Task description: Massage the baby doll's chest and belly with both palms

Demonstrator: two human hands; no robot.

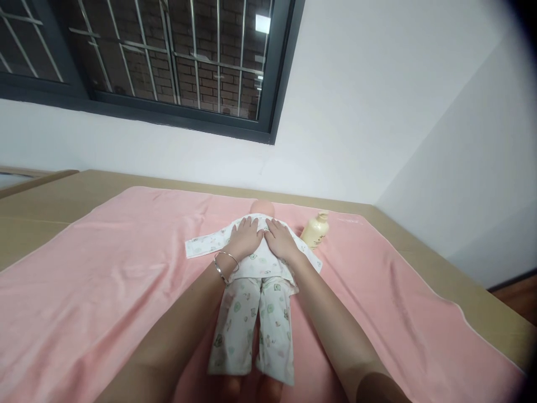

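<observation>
Doll (263, 264) lies stretched out on a pink cloth (138, 246), its head (262, 207) at the far end; whether it faces up or down cannot be told. It wears a white patterned top (268, 271) and matching trousers (239, 327). Both hands rest palm down on the doll's upper torso, open and gripping nothing: the left hand (245, 237) on its left half, the right hand (281, 240) on its right, thumbs close together and fingers pointing toward the head. A bracelet (226, 268) circles the left wrist. One sleeve (205, 244) reaches out to the doll's left; the other slants down on its right. A cream bottle (316, 230) stands just right of the doll, beside that sleeve. The tabletop (98, 180) shows past the cloth, beyond the doll, below a barred window (168, 112).
</observation>
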